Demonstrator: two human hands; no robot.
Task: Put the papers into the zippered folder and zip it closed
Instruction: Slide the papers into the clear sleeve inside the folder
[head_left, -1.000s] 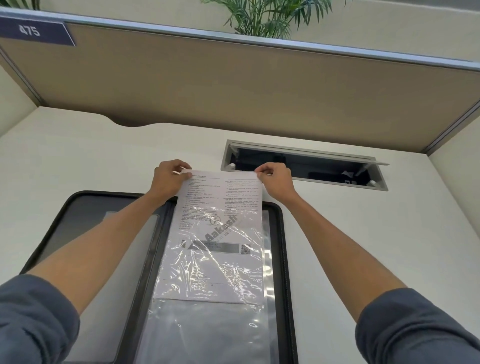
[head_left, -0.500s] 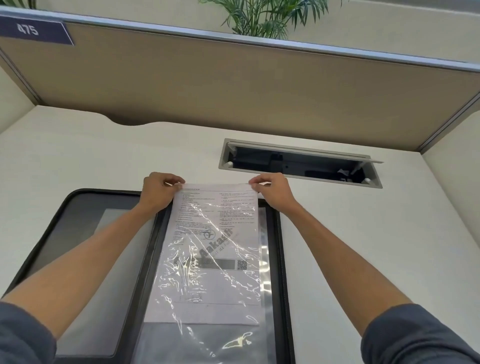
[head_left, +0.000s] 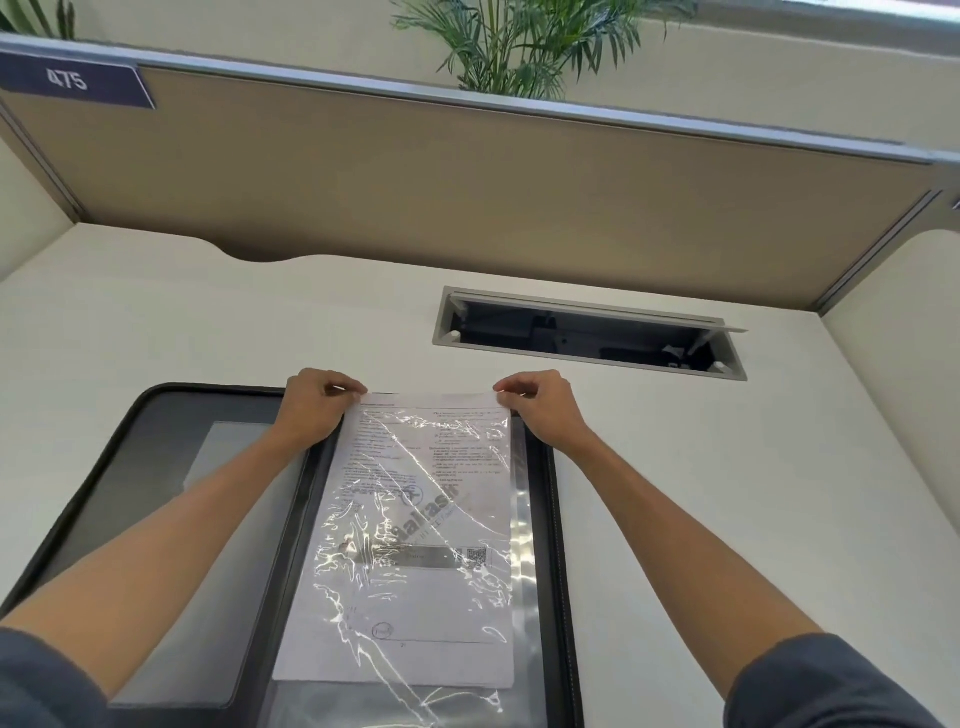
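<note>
Cream desk (head_left: 727, 493), both arms outstretched, left hand (head_left: 314, 408) and right hand (head_left: 540, 410) pinching paper (head_left: 415, 519) top corners

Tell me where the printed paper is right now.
In the head view, the printed paper lies under a clear sleeve on the open folder's right half, its top corners pinched by both hands.

The zippered folder (head_left: 563, 545) is black with a grey inner panel. The paper (head_left: 415, 525) is white with black print, a grey diagonal watermark and a QR code, all under shiny clear plastic. The surface (head_left: 727, 493) is cream, the partition (head_left: 467, 197) tan, the sleeves (head_left: 810, 686) dark blue-grey, and the plant (head_left: 524, 47) green.
</note>
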